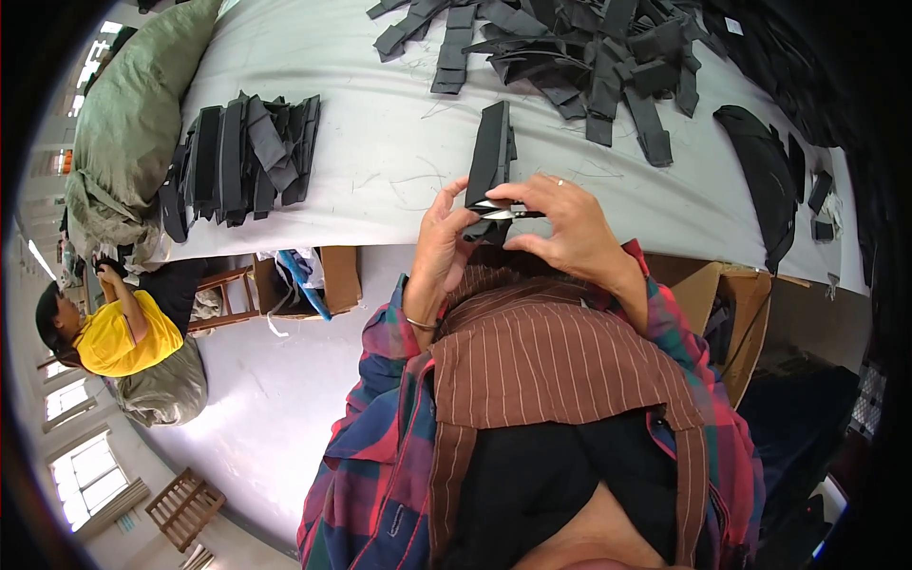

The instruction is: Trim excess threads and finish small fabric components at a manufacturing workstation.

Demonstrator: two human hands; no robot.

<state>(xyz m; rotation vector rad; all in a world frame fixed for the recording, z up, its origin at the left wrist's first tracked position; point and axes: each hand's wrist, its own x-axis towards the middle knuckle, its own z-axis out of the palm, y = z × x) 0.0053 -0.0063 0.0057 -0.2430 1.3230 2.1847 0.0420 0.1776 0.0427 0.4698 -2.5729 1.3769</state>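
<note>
Near the front edge of the white-covered table, my left hand (pixel 441 236) pinches the lower end of a folded black fabric strip (pixel 490 150). The strip's far end points away from me over the table. My right hand (pixel 573 226) is closed around small thread snips (pixel 498 214), their pale metal blades pointing left. Those blades lie across the strip's near end, close to my left fingertips. Whether they touch a thread is too small to tell.
Similar black strips form a loose pile (pixel 608 71) at the far side and a row (pixel 231 161) at left. Curved black pieces (pixel 760 176) lie at right. Below the table stand cardboard boxes (pixel 339 277). A co-worker in a yellow shirt (pixel 133 334) sits at left beside a large green sack (pixel 142 104).
</note>
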